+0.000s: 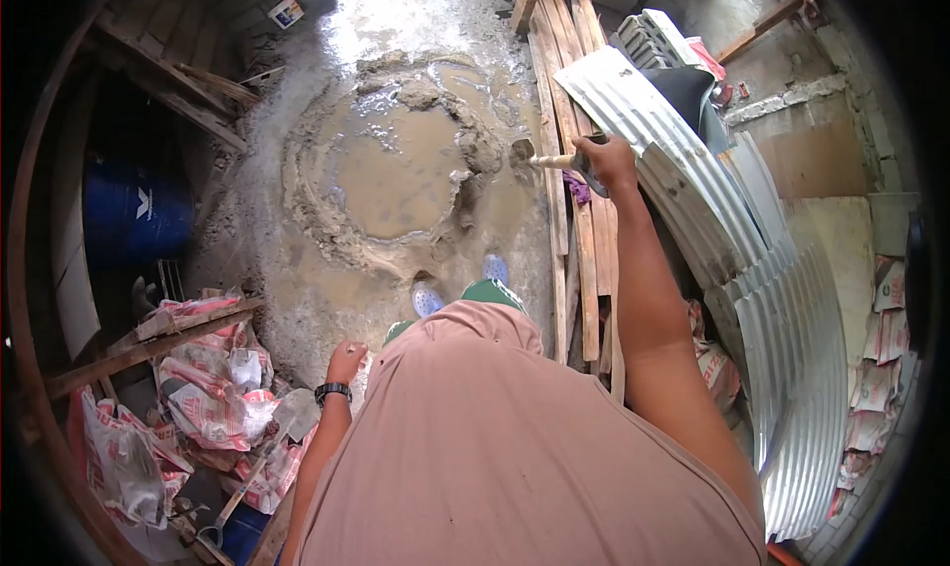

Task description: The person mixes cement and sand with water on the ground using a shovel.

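Note:
My right hand (606, 160) is closed round the top end of a shovel (549, 160), whose pale shaft points left to a muddy blade at the edge of the wet mix. My left hand (346, 360), below a black wristwatch, hangs at my left side above the floor; its fingers look curled, and what they hold, if anything, is too small to make out. In front of my feet lies a ring of grey wet mortar (327, 225) around a pool of brown water (396, 170).
Long wooden planks (589, 269) and corrugated metal sheets (792, 338) lie along the right. At the lower left are crumpled cement bags (213, 398) and another shovel (237, 502). A blue drum (139, 210) stands at left, a white bucket (286, 12) at the upper left.

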Tool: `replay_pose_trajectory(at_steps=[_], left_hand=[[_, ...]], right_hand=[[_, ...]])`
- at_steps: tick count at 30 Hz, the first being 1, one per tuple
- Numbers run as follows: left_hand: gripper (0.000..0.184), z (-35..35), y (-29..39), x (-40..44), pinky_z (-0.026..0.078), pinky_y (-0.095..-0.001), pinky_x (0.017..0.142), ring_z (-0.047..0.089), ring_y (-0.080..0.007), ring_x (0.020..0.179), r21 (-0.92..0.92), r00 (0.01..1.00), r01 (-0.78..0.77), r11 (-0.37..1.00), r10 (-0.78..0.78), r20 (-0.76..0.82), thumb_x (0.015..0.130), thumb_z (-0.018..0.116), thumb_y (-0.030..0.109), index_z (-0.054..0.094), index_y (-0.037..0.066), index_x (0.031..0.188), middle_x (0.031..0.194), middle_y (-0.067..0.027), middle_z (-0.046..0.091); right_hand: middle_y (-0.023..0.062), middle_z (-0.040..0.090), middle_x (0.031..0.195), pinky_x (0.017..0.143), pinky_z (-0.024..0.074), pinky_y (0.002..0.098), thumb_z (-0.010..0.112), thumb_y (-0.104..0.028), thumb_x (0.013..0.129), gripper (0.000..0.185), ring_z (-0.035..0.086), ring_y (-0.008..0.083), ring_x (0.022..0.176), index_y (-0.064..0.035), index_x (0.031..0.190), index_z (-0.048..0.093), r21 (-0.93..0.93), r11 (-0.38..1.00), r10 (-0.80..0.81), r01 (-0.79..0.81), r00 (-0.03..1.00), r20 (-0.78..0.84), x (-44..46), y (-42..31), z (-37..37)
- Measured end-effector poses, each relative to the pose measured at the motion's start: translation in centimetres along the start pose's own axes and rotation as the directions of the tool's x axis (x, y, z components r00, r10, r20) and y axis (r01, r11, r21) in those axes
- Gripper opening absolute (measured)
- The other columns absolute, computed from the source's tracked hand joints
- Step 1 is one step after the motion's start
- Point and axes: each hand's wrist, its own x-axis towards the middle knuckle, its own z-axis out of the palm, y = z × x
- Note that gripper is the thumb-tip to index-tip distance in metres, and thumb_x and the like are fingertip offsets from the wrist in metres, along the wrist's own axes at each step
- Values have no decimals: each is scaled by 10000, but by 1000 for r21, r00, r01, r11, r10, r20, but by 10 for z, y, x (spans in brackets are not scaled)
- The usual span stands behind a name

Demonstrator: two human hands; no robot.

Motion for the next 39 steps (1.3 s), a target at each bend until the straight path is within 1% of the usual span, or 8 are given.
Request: replay_pose_trajectory(at_steps=[14,18,24,27,30,31,37,39], left_hand=[[376,8,22,3,468,-266,553,633,-133,654,85,999,-44,995,44,-4,941,647,358,653,1,1058,829,-79,682],[533,29,144,-30,504,-289,651,629,-144,693,-74,927,-280,957,289,238,1022,500,467,694,-26,961,823,-88,691],[297,59,378,-205,496,-277,604,603,-134,643,-676,343,-457,578,816,466,995,515,223,700,11,899,765,-56,677],[458,78,445,-275,474,-411,633,623,-347,688,-705,-232,-707,56,924,305,928,586,481,645,47,794,720,-131,642],[530,110,468,-333,497,-447,680,608,-382,586,-702,-134,-712,-25,986,100,922,615,455,627,33,601,566,-162,585],[423,114,478,-343,473,-373,570,589,-307,579,-729,-380,-671,-135,907,181,953,583,474,616,62,863,643,-105,593],[323,173,510,-355,444,-466,568,608,-424,639,-929,-444,-310,202,833,329,824,617,315,572,-1,774,630,-226,594],[557,219,507,-366,441,-311,406,652,-315,654,-663,-445,-747,34,717,537,975,567,499,427,192,1418,961,-113,719]], right_hand=[[67,658,652,519,455,315,800,-391,759,408,582,138,541,7,816,729,11,999,52,-52,999,-6,5,5,11],[58,658,659,536,451,309,794,-410,753,422,582,134,555,1,823,730,7,999,48,-48,999,14,2,1,11],[87,678,700,587,475,359,796,-425,750,460,606,158,616,16,867,743,10,1000,-30,30,995,95,2,-7,10],[47,667,702,569,455,334,804,-385,764,414,581,141,607,10,877,752,119,992,29,-48,987,156,5,-13,9],[54,669,709,583,459,332,800,-380,758,414,590,141,622,16,869,749,76,996,28,-41,985,172,11,-16,3],[68,679,725,596,468,338,792,-378,762,422,598,146,631,25,878,743,56,998,10,-19,987,163,12,-15,0],[92,682,731,583,475,337,789,-389,767,464,600,161,609,50,904,728,88,996,4,-23,977,213,17,13,-25],[98,681,726,560,476,335,785,-385,769,454,604,164,599,47,895,725,133,988,38,-80,957,289,19,25,-36]])
